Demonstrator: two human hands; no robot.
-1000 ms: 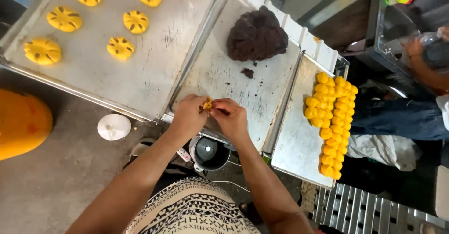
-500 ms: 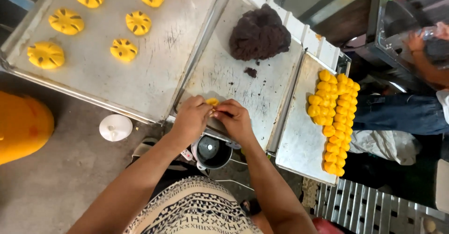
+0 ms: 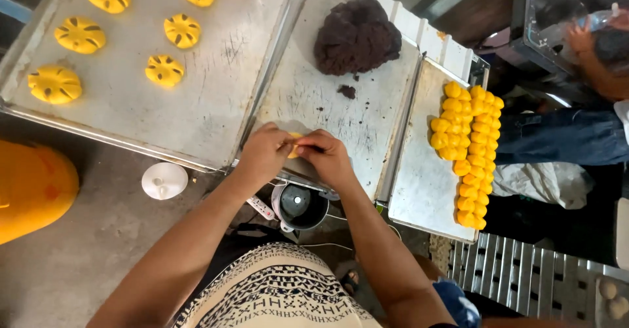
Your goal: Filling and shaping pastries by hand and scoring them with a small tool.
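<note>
At near edge of middle metal tray (image 3: 367,125): left hand (image 3: 262,154) and right hand (image 3: 327,159) meeting fingertip to fingertip, both pinched around small yellow dough piece (image 3: 295,146), mostly hidden between fingers, only a sliver showing. Both forearms reaching forward and up from lower frame, converging in a V; left wrist bent slightly inward, knuckles up; right hand curled, thumb side toward left hand. Hands held low over tray's front rim; contact with tray not discernible. Farther back on same tray: dark brown filling mound (image 3: 357,34), with small dark crumb (image 3: 346,92) lying apart from it, between mound and hands. On right-hand tray (image 3: 419,184): yellow dough balls (image 3: 468,151) packed in a long double row, touching one another, well apart from hands. On left-hand baking sheet (image 3: 196,98): flattened yellow pastries (image 3: 165,70) with dark slits cut in petal pattern, spaced apart. Below trays, just beneath hands: round dark pot (image 3: 300,207) with pale rim, seen from above. On concrete floor to left: small white lid (image 3: 164,180); at far left edge, orange rounded object (image 3: 33,190), partly cut off. At upper right: another person's hand (image 3: 580,39) near a clear container, blue-clad legs below. At bottom: patterned black-and-cream garment (image 3: 282,292) on wearer's torso.
</note>
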